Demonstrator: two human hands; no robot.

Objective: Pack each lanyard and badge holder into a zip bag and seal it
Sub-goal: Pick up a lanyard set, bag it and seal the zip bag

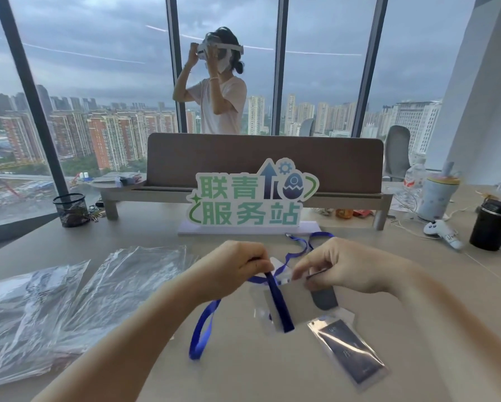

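Both hands work just above the pale table (417,358). The left hand (237,268) has its fingers curled round the blue fabric lanyard (278,303), whose strap hangs down in front of a clear plastic badge holder (295,300), while a loop trails to the near left. The right hand (345,265) pinches the top edge of that holder. A flat sealed zip bag with a dark card (349,353) lies near right. A pile of clear empty zip bags (69,300) lies well apart at left.
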